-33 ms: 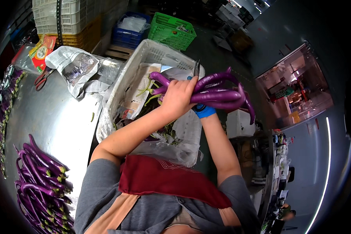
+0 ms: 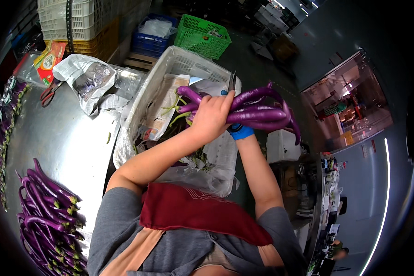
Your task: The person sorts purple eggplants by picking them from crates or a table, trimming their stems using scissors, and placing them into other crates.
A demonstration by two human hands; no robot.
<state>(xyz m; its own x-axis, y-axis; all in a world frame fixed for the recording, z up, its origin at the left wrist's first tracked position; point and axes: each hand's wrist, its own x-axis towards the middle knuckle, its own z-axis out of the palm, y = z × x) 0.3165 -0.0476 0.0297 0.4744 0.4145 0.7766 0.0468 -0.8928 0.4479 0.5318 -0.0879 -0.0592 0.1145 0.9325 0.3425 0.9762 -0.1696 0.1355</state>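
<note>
The left hand point(image 2: 212, 117) is closed around a bundle of long purple eggplants point(image 2: 257, 110), held level above the far end of a white plastic crate point(image 2: 188, 62); the fruit tips stick out to the right and the green stems to the left. The right hand is almost wholly hidden behind the left hand and the bundle, so its grip cannot be told; only a blue wristband point(image 2: 240, 132) shows, and the blades of scissors point(image 2: 232, 83) rise just above the bundle. The crate holds paper and green trimmings, partly covered by the forearm. More eggplants point(image 2: 48, 207) lie on the steel table point(image 2: 64, 138), cut off at the left edge.
</note>
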